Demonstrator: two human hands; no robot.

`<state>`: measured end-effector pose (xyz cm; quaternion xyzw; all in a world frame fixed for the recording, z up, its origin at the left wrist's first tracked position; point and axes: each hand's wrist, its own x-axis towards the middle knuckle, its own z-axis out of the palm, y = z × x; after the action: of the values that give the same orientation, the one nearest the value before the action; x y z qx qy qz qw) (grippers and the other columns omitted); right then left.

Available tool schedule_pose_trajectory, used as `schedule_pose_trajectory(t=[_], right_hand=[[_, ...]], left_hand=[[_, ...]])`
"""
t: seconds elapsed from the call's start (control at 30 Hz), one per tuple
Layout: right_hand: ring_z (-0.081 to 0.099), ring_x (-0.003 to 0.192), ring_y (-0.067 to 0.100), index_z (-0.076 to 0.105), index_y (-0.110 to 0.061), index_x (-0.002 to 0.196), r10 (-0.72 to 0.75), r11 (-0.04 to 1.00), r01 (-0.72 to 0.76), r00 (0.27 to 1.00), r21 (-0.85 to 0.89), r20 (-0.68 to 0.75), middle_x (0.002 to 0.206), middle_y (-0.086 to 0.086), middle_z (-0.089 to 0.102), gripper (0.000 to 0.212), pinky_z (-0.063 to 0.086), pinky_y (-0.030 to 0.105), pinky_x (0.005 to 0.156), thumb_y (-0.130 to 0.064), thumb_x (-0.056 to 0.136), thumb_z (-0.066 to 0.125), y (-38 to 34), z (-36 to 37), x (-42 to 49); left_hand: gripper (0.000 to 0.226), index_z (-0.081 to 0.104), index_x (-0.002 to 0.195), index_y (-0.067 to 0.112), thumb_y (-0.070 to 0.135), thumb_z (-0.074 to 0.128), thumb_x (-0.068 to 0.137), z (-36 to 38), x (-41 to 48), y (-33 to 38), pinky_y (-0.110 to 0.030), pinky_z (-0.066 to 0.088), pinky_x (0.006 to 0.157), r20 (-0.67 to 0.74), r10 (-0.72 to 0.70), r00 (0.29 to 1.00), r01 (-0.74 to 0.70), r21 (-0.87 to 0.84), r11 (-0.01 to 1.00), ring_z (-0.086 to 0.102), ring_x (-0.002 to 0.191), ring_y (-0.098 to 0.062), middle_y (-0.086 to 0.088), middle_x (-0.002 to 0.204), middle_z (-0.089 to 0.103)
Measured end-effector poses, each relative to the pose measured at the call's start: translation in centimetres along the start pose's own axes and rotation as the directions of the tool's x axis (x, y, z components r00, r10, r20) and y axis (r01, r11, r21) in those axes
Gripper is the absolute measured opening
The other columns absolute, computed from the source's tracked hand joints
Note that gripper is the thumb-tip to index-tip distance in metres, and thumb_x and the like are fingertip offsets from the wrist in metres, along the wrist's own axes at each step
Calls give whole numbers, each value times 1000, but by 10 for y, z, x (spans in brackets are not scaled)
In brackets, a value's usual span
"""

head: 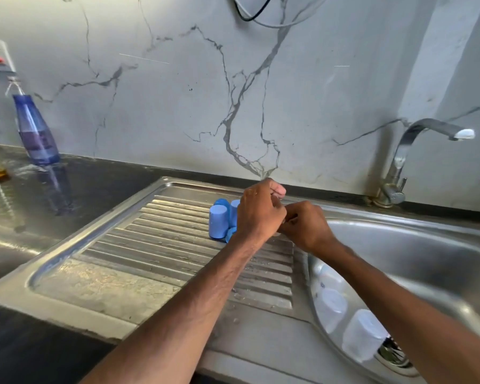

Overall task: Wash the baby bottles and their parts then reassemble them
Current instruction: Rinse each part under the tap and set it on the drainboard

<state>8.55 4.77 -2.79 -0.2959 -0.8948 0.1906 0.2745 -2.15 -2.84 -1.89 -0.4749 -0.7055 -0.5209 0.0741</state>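
Veined marble wall (161, 106), dark countertop (117, 176)

Two arms of the person are in view. The left forearm (205, 295) runs in from the edge at about 7 o'clock. It is bare along its whole visible length, with fine short hair lying along its upper side and faint lines of tendon toward the wrist. The left hand (261, 214), just above centre, shows its back, its knuckles and one rounded fingertip on its 1 o'clock side. The right forearm (385, 286) comes in from about 4 o'clock, also bare, and lies more in shadow. The right hand (306, 230) shows its back and knuckles, but its fingers are too blurred for detail.
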Motion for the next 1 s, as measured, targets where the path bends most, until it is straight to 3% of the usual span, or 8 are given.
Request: schedule_pose_trajectory(t=[0.07,0.1,0.2,0.4,0.6,0.83,1.0], right_hand=[[59,61,4,71,-26,69,24,999,-24,1000,27,7,67,-8,66,21,40,17,55,-19,82,87,2,-6,1],[62,67,3,77,-23,80,40,998,-40,999,41,2,75,-6,70,11,42,14,57,-20,82,87,3,-9,1],[68,77,10,80,-13,99,79,995,-78,997,58,-16,87,1,74,20,48,13,61,-20,82,88,7,-14,4],[68,80,14,78,-9,100,97,994,-96,995,51,-9,88,2,73,23,50,17,68,-14,81,89,7,-7,12],[57,66,4,78,-8,101,68,998,-68,998,15,7,81,0,68,24,37,14,56,-9,80,89,7,3,14],[66,82,10,77,-8,107,72,996,-71,997,47,-25,92,2,73,30,48,16,71,-12,80,89,14,-5,10],[67,86,11,76,-9,111,84,996,-82,995,31,-58,99,1,74,29,47,13,71,-11,84,85,36,-33,-12]], left_hand=[[25,73,100,21,3,58,89,-3,3,-3,-30,54,79,-21,-25,999,25,-8,1000,67,89,-9,12,96,74],[25,73,99,21,3,58,88,-4,4,-4,-32,54,80,-32,-35,999,34,-15,999,68,89,-10,12,95,74],[25,73,99,18,2,58,88,-6,5,-6,-31,55,80,-38,-45,998,44,-31,999,68,88,-8,11,94,74],[25,74,99,16,0,58,89,-3,2,-5,-26,53,75,-21,-31,999,31,-16,999,67,86,-5,11,92,74],[24,74,99,18,1,59,89,-4,4,-5,-27,55,77,-24,-17,1000,17,-6,1000,68,87,-5,11,93,75],[26,74,101,16,-1,58,89,-2,1,-4,-29,56,78,14,-12,1000,12,-9,1000,68,88,-6,9,94,75],[27,73,98,19,-1,58,88,15,-11,-2,-31,57,78,144,48,988,-50,9,999,66,83,-3,11,91,74]])
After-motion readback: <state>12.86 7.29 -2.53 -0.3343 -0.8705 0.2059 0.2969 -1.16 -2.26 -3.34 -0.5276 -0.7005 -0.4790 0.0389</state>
